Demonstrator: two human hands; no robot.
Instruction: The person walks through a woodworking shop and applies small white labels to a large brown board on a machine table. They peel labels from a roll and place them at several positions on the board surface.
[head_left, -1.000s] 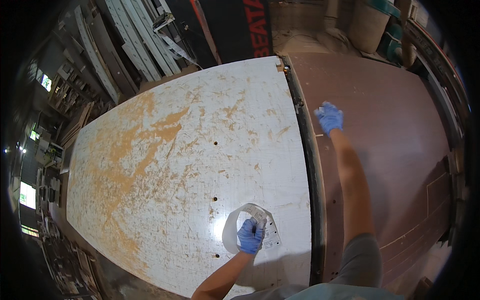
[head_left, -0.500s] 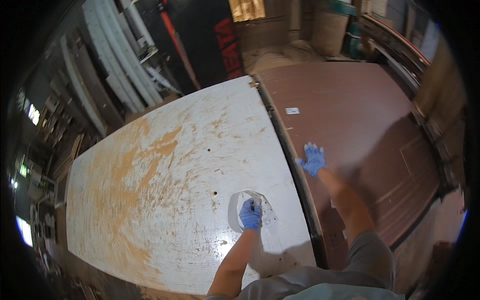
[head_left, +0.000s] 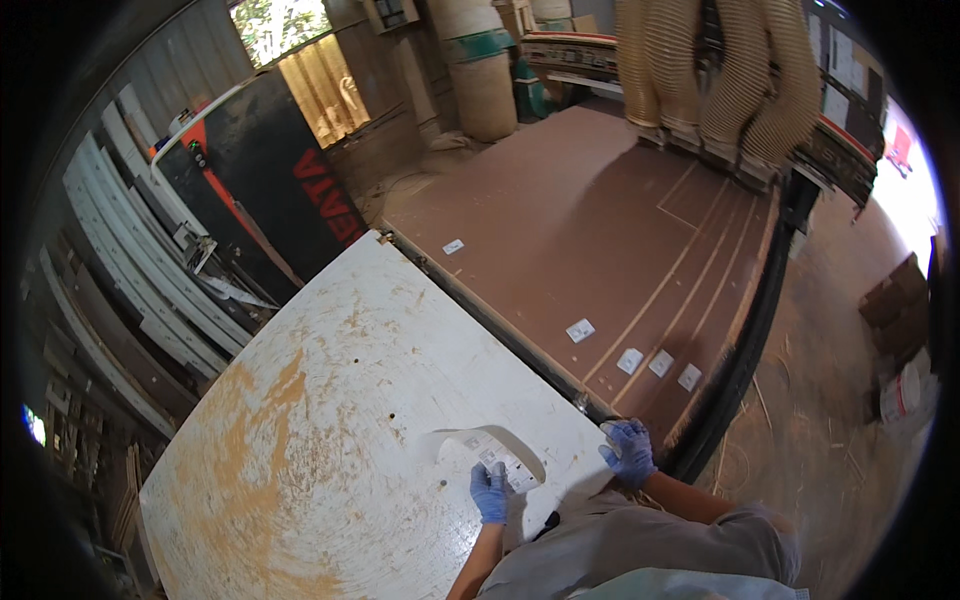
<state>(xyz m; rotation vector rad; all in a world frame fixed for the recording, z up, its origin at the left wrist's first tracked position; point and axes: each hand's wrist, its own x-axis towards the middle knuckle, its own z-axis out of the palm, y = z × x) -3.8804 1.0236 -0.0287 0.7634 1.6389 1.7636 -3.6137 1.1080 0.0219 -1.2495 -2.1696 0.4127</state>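
Observation:
My left hand (head_left: 490,492), in a blue glove, grips a curled white strip of labels (head_left: 487,447) above the white worktable. The strip's printed backing loops away beyond the fingers. My right hand (head_left: 628,452), also gloved in blue, is at the near corner of the brown board, by the gap beside the white table. Its fingers are bent but apart, with nothing seen in them. Several small white labels lie on the brown board (head_left: 560,190); one label (head_left: 580,330) is nearest the middle, and another label (head_left: 453,246) lies near the far left edge.
The scuffed white table (head_left: 330,400) spreads out left of me. Thick ribbed hoses (head_left: 700,80) hang over a machine gantry at the far right of the board. A black rail (head_left: 735,385) runs along the board's right side. Long panels (head_left: 140,270) lean at the left.
My view has swung to the right, showing more labels and the hoses. My right hand has gone from over the board to its near corner. The left hand still holds the label strip.

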